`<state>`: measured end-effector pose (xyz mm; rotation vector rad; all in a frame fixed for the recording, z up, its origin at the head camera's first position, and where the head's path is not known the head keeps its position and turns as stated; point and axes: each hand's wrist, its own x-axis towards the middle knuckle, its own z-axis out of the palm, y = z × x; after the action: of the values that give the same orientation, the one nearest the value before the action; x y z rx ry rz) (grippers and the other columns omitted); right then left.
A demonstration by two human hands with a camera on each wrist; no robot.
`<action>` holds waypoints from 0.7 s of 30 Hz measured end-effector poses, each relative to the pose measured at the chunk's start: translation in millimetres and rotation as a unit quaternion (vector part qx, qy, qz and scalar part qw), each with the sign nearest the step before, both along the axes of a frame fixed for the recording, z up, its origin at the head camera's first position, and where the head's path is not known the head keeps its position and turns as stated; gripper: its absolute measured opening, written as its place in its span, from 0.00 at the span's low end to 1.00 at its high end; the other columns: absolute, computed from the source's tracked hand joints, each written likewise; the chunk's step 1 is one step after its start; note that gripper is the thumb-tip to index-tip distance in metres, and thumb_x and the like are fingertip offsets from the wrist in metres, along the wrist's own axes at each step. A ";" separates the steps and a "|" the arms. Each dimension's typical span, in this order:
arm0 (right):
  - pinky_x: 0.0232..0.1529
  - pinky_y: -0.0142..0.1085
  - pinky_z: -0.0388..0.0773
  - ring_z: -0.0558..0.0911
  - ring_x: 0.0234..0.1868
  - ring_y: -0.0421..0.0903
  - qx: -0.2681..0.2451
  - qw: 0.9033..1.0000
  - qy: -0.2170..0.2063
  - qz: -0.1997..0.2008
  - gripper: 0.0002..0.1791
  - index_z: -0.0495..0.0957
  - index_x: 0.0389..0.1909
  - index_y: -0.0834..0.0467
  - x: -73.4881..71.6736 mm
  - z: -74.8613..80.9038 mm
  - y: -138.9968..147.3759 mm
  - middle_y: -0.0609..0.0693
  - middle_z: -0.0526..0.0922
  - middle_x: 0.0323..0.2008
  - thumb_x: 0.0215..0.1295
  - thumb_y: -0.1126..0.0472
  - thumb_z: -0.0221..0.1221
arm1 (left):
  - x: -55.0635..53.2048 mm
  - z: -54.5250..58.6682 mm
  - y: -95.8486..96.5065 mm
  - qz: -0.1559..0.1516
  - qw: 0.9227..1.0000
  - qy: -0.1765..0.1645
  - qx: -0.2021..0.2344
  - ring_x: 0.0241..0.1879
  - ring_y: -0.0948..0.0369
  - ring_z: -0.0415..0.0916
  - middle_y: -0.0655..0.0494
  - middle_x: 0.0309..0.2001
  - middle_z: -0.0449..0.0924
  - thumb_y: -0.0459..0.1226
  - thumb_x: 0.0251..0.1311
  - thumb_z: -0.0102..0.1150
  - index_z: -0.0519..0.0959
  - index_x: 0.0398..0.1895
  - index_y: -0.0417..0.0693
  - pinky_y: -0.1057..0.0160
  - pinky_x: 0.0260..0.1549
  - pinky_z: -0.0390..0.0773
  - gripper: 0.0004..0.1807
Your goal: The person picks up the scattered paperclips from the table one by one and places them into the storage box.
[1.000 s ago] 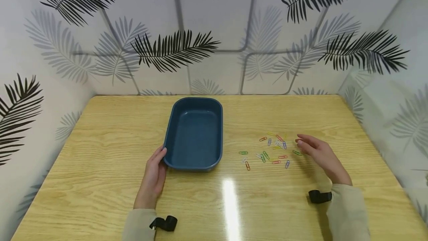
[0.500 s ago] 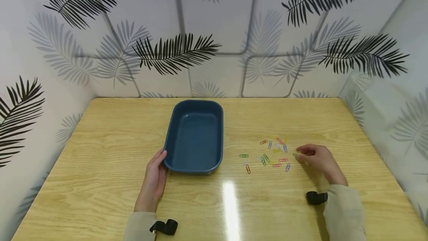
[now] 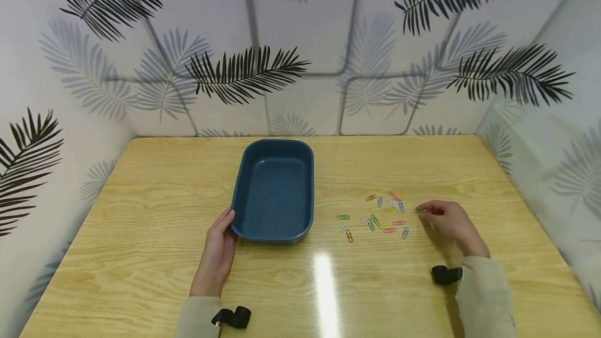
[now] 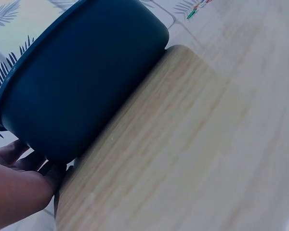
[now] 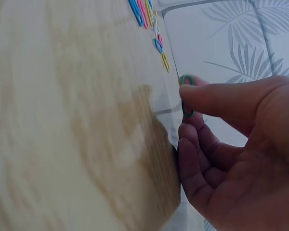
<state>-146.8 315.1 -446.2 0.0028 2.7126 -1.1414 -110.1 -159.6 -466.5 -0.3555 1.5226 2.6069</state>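
Observation:
A dark blue rectangular tray [image 3: 279, 197] stands on the table left of centre. My left hand [image 3: 215, 254] holds its near left corner, thumb at the rim; in the left wrist view the fingers [image 4: 32, 161] lie against the tray's outer wall. Over on the right, my right hand [image 3: 453, 226] pinches a green paper clip [image 5: 188, 113] between thumb and forefinger, close above the tabletop. The other fingers of that hand are curled. Between tray and right hand, several coloured paper clips [image 3: 374, 220] lie scattered: red, yellow, green, blue, pink and white.
The wooden table [image 3: 155, 213] ends at a back edge against a wall covering [image 3: 300, 98] with leaf patterns. A bright light reflection [image 3: 325, 291] falls on the tabletop near the front. Black straps with small boxes [image 3: 446, 275] sit at both wrists.
My right hand has come down to the green paper clip at the right of the scatter and now pinches it. The left hand and the tray have stayed in place.

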 end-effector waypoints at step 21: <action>0.45 0.41 0.78 0.78 0.43 0.45 -0.082 0.996 0.028 -0.024 0.17 0.77 0.52 0.70 0.8 16.3 -30.6 0.62 0.80 0.47 0.69 0.61 0.58 | 2.2 0.3 1.9 -0.010 1.000 0.003 -0.021 0.72 0.55 0.45 0.41 0.72 0.48 0.40 0.76 0.37 0.47 0.73 0.30 0.62 0.69 0.46 0.31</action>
<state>-146.1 284.5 -429.9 0.0121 2.6701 -1.3956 -107.9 -157.7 -466.2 -0.3351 1.5752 2.5673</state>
